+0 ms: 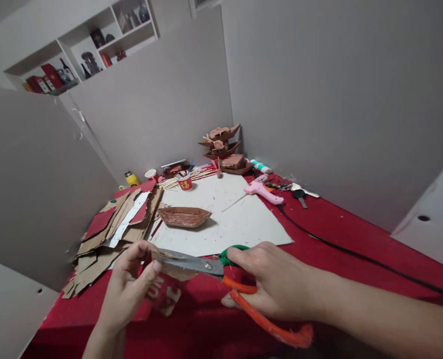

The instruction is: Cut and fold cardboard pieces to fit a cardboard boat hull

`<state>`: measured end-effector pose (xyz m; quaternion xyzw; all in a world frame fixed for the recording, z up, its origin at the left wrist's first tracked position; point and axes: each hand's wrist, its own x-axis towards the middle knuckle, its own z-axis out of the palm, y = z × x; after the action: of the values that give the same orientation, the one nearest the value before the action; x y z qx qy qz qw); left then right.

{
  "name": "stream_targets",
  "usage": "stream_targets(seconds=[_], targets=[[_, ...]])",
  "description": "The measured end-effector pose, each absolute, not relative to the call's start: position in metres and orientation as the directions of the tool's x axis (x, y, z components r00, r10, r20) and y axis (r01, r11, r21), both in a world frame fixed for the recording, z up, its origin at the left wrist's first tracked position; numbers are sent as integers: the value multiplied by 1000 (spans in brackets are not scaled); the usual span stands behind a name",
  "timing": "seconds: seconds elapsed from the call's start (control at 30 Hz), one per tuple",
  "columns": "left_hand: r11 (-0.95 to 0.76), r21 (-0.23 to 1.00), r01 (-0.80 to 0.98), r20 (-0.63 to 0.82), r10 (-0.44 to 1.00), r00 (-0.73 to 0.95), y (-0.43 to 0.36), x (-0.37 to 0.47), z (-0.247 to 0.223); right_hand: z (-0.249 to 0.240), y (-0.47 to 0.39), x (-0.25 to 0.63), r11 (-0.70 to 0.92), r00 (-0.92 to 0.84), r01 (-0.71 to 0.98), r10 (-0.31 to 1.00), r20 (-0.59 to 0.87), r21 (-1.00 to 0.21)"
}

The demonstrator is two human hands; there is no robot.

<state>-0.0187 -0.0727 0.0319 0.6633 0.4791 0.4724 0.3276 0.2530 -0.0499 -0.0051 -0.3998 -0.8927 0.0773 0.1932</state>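
Observation:
My right hand [268,279] grips a pair of scissors [214,268] with one green and one orange handle loop. The blades point left, up against a cardboard piece [169,295] with red print and pale letters. Pinched between thumb and fingers, that piece hangs from my left hand [133,281] over the near part of the table. How far the blades have cut in is hard to see. Beyond my hands, a small brown model boat [184,218] rests on a white board [206,239].
Torn cardboard sheets [126,219] are piled at the left. Farther back stand a red paper cup [185,182] and stacked model boats [221,142]. A pink glue gun [264,191] lies right of centre, its black cord [341,249] crossing the red tabletop [356,234].

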Motion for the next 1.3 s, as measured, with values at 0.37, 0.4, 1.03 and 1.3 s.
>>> stream_targets(seconds=[0.37,0.4,1.03,1.3], targets=[[-363,924,120,363,931,30,-69,-14,14,4,-49,250,644,-593,706,765,249,-297],[-360,925,123,360,933,24,-70,-14,13,5,-49,251,643,-595,710,766,245,-287],[-380,921,82,380,925,12,-69,-9,10,-2,-48,255,658,-623,650,748,228,-381],[-362,930,70,362,932,3,-69,-9,14,-1,-51,258,683,-639,631,726,253,-368]])
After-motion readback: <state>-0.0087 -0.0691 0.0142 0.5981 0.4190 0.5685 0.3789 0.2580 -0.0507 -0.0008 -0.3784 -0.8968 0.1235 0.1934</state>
